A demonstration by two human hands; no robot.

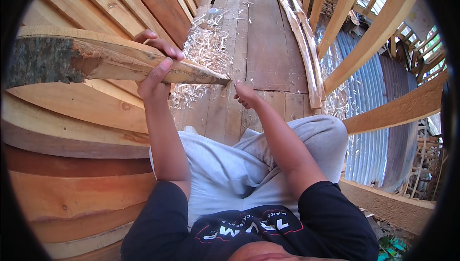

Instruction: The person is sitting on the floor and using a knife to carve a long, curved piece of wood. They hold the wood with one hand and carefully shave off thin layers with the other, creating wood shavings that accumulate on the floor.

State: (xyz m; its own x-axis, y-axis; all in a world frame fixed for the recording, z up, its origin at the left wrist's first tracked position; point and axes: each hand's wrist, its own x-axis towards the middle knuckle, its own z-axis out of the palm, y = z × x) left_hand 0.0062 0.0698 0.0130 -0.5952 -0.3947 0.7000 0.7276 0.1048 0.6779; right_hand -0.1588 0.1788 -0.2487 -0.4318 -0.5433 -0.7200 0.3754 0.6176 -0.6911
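A long piece of wood point(120, 60), with dark rough bark at its left end and bare pale wood toward its narrow tip, is held up across the left side. My left hand point(158, 64) grips it near the middle, thumb on the near side and fingers over the far side. At the narrow tip, my right hand point(245, 95) is closed, its fingers curled. Whatever it holds, if anything, is too small or hidden to name. My legs in grey trousers point(225, 165) are folded below both hands.
Curled wood shavings point(206, 45) cover part of the plank floor point(268, 60). Two long peeled poles point(299, 45) lie on the right, beside upright wooden slats point(371, 45). Corrugated metal sheets point(364, 141) show beyond. Stacked boards point(76, 112) line the left. A small round container point(213, 11) stands among the shavings.
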